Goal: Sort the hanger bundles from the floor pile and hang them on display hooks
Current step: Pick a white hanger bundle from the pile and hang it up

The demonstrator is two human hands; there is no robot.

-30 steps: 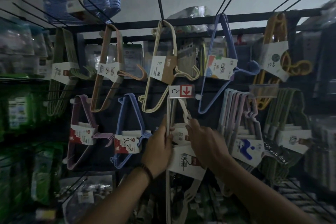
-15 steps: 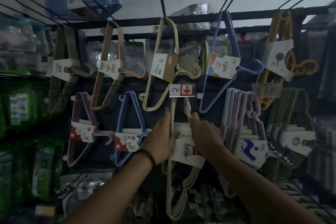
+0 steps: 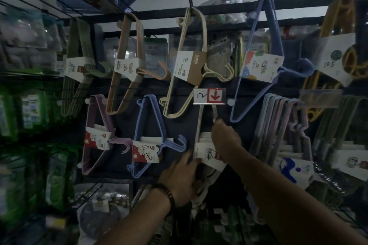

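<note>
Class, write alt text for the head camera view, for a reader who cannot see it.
Two bare hands work on a white hanger bundle hanging below a price tag marked 12: the right hand grips its upper part, the blurred left hand touches its paper label. A cream hanger bundle and a blue hanger bundle to its left hang on the rack.

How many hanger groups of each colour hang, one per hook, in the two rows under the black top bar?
Blue hangers: 2
Green hangers: 2
Cream hangers: 2
Orange hangers: 1
Yellow hangers: 1
Purple hangers: 1
Mixed pastel hangers: 1
Total: 10
</note>
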